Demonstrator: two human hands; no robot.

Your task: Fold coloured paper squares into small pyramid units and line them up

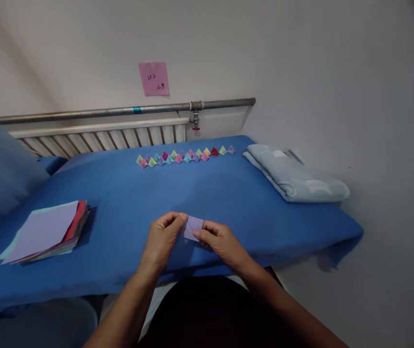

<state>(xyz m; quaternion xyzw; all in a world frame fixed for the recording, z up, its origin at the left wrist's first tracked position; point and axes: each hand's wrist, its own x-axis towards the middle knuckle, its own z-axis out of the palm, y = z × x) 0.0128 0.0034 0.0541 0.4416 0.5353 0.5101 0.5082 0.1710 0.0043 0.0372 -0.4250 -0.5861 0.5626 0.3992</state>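
A small folded piece of purple paper (194, 224) is held up between my two hands, just above the blue-covered table (137, 193). A crease or seam runs slantwise across its face. My left hand (164, 239) pinches its left edge between thumb and fingers. On the other side, my right hand (221, 240) grips the right part, with the thumb lying on the front and the fingers behind. The fingers partly hide the paper's edges.
Two rows of small folded paper pieces (187, 157) in several colours lie at the back. To the left sits a stack of coloured paper sheets (43, 232). A folded light-blue blanket (293, 176) rests at the right. Behind are a radiator (101, 139) and a pipe (98, 114).
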